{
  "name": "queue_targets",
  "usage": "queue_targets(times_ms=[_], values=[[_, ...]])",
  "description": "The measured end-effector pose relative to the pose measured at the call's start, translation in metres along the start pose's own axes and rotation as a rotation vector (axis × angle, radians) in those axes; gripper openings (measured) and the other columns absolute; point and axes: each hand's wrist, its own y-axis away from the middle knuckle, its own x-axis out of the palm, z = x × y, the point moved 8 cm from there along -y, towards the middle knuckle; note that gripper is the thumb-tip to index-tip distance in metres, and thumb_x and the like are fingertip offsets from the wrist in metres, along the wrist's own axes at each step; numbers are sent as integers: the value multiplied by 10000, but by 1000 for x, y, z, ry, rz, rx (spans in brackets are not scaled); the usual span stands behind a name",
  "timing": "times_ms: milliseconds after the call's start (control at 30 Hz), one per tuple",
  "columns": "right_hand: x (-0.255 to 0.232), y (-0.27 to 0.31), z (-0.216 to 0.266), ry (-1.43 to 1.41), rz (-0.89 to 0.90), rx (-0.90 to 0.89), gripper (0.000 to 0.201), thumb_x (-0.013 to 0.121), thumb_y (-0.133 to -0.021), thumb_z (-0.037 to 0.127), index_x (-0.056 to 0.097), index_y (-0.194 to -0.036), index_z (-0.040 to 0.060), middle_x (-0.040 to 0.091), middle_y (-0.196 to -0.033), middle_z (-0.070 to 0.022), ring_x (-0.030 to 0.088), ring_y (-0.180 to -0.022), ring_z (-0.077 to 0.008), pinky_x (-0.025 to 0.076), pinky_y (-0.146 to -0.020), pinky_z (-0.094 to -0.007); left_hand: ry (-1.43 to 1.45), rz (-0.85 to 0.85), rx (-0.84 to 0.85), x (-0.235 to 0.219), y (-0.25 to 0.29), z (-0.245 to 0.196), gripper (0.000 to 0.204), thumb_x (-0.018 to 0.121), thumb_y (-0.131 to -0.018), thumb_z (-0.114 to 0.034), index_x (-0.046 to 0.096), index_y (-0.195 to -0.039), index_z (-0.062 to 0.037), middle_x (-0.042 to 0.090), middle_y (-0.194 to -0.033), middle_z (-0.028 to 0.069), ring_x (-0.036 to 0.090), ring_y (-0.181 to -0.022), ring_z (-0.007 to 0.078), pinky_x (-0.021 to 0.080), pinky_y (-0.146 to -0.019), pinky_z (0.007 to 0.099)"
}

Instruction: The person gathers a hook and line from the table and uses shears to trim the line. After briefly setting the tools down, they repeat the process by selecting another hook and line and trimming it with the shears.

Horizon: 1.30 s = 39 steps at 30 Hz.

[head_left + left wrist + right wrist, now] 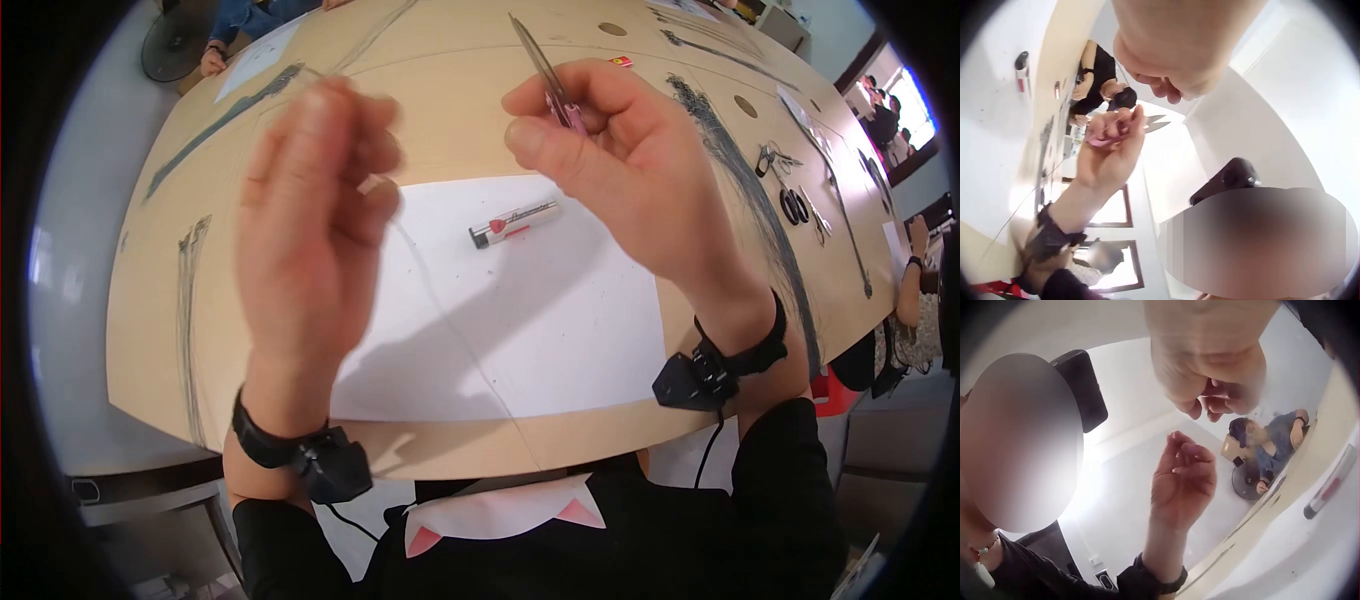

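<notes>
My right hand (640, 170) grips small scissors (543, 65) with pink handles, their blades pointing up and away over the table. In the left wrist view the scissor blades (1157, 122) stick out past the curled fingers. My left hand (310, 220), slightly blurred, is raised on the left with fingertips and thumb together. From it a thin, pale strand (497, 388) trails down across a white sheet (590, 330) towards the table's front edge. On that sheet lies a clear tube (515, 223) with a black cap and a red mark.
Dark bundles of fine strands lie at the left (225, 130) and right (745, 180) of the tabletop. Black-handled scissors (793, 206) and other small tools are at the right. Another person's hand (213, 62) rests at the far left edge, beside a paper.
</notes>
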Motion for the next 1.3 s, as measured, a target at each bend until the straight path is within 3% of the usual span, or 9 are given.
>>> queue_targets(times_ms=[233, 533, 567, 767, 867, 1000, 1033, 1067, 1300], values=[[-7, -2, 6, 1, 5, -50, 179, 607, -793, 132, 566, -899, -7, 535, -750, 14, 470, -664, -23, 385, -579, -154, -67, 188, 272, -18, 34, -157, 182, 467, -893, -154, 530, -996, -17, 568, -960, 55, 483, -806, 116, 370, -538, 184], [-1, 0, 2, 49, 33, 30, 145, 570, -803, 140, 567, -891, 25, 500, -695, 32, 386, -581, -4, 286, -490, -142, -553, -365, 385, -159, 280, -466, 211, 425, -912, -145, 499, -1015, 25, 513, -992, 90, 472, -874, 178, 392, -631, 235], [-4, -1, -3, 52, 24, 63, 137, 570, -801, 138, 567, -884, 29, 492, -687, 35, 361, -559, 0, 270, -472, -144, -701, -711, 671, -166, 329, -511, 228, 443, -901, -136, 501, -1061, 17, 521, -995, 105, 495, -879, 180, 403, -646, 238], [-1, -4, -14, 42, 48, 104, 131, 553, -804, 121, 543, -889, 22, 474, -667, 29, 322, -494, 4, 230, -439, -144, -925, -811, 824, -64, 382, -569, 184, 507, -868, -288, 559, -840, -113, 595, -688, -20, 553, -540, 85, 406, -387, 191], [3, -2, -18, 93, 54, 141, 112, 549, -799, 112, 539, -872, 27, 464, -652, 36, 331, -509, 2, 240, -449, -147, -1122, -818, 796, -61, 388, -597, 208, 497, -870, -309, 575, -902, -120, 643, -800, 12, 608, -656, 111, 444, -423, 189], [12, 1, -24, 126, 124, 183, 89, 545, -796, 88, 532, -844, 14, 473, -667, 42, 377, -571, -6, 286, -512, -147, -1655, -831, 489, -165, 337, -561, 447, 433, -900, -221, 344, -1282, -8, 428, -1259, 118, 377, -1190, 221, 310, -977, 297], [12, 2, -23, 131, 123, 174, 89, 545, -796, 88, 532, -844, 14, 473, -667, 42, 377, -571, -6, 286, -512, -147, -1342, -750, 474, -179, 305, -498, 458, 461, -889, -247, 349, -1285, -47, 422, -1264, 106, 398, -1171, 203, 304, -978, 304], [15, 2, -27, 154, 139, 190, 80, 544, -793, 74, 533, -840, 11, 475, -671, 39, 389, -581, -9, 297, -521, -147, -1158, -1024, 288, -228, 280, -450, 412, 504, -864, -271, 439, -1210, -57, 489, -1177, 71, 448, -1098, 161, 350, -904, 289], [19, 2, -46, 147, 200, 234, 54, 540, -781, 8, 525, -831, -5, 475, -688, 35, 415, -621, -12, 331, -554, -149, -1313, -921, -184, -345, 122, -180, 291, 621, -766, -268, 647, -920, -22, 581, -688, -6, 475, -580, 93, 369, -518, 248]])
